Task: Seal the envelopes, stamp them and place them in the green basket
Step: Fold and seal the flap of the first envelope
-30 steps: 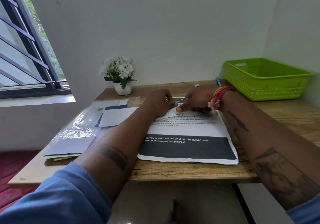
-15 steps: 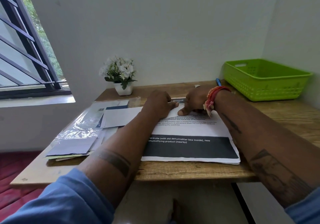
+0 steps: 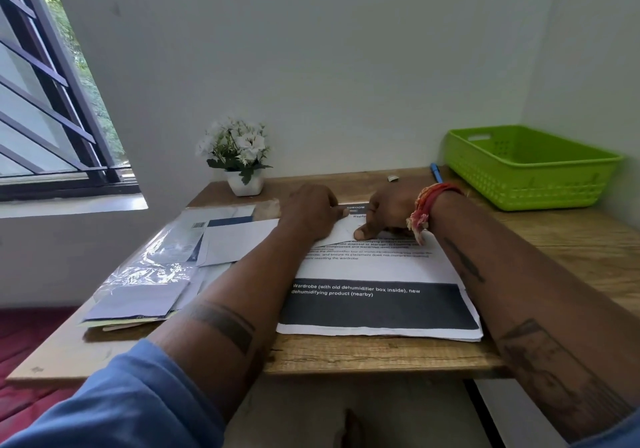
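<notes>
Sealing is the step in hand, as I judge it. Both hands work a white envelope (image 3: 341, 229) lying on a printed sheet (image 3: 377, 267) at the middle of the surface (image 3: 571, 247). The left hand (image 3: 308, 212) rests on the envelope's left part with fingers curled under; whether its grip has hold of anything I cannot tell. The right hand (image 3: 388, 212) presses its thumb flat on the envelope near the flap's edge — no pinch shows.

Next, likely: press along the whole flap, then find a stamp — none can be made out here. The basket (image 3: 530, 184) stands well apart at the far right, nothing visible in it. More envelopes (image 3: 235, 243) lie to the left.

Writing on the sheet: "Wardrobe (with old dehumidifier box inside), new dehumidifying product (nearby)". The smaller lines are blurred.
</notes>
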### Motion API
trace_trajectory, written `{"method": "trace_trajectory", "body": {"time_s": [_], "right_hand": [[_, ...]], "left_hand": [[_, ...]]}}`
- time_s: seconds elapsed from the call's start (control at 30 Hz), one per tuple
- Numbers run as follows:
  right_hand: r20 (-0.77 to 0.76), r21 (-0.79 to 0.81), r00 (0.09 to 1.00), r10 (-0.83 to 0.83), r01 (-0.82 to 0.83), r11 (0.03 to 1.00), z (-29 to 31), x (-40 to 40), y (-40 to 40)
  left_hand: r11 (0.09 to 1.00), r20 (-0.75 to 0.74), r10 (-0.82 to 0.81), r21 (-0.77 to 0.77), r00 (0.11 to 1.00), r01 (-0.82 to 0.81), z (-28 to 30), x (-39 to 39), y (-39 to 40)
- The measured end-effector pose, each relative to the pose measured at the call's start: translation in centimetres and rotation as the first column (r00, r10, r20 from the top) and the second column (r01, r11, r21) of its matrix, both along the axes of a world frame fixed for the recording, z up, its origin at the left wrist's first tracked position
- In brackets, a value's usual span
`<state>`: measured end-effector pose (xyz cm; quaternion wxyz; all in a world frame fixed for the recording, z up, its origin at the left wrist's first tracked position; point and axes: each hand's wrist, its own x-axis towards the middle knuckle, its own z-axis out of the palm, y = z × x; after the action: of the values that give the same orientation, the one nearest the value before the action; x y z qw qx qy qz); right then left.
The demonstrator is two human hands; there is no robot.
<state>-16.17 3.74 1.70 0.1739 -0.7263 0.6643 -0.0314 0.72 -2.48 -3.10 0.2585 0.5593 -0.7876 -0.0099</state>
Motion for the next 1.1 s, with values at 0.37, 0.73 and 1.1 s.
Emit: {"method": "trace_trajectory", "body": {"time_s": [0.37,0.73,1.1], "right_hand": [[0.198,-0.077,0.973,-0.120,0.137,0.988,0.2,0.1,1.0],[0.711,-0.338,0.701,-0.058,0.413,0.846,1.4,-0.1,3.4],[0.179,-0.927,0.982,0.056,0.149,0.345,3.3,3.6,8.2]], "left_hand": [[0.996,-0.222,-0.072,-0.066,0.972,0.059,0.7,-0.6,0.3],[0.928,-0.359,-0.125,-0.372,0.925,-0.019,4.8,-2.4,7.0],[0.998,-0.833,-0.018,0.014,0.553,0.053,11.9,-2.7,12.5]]}}
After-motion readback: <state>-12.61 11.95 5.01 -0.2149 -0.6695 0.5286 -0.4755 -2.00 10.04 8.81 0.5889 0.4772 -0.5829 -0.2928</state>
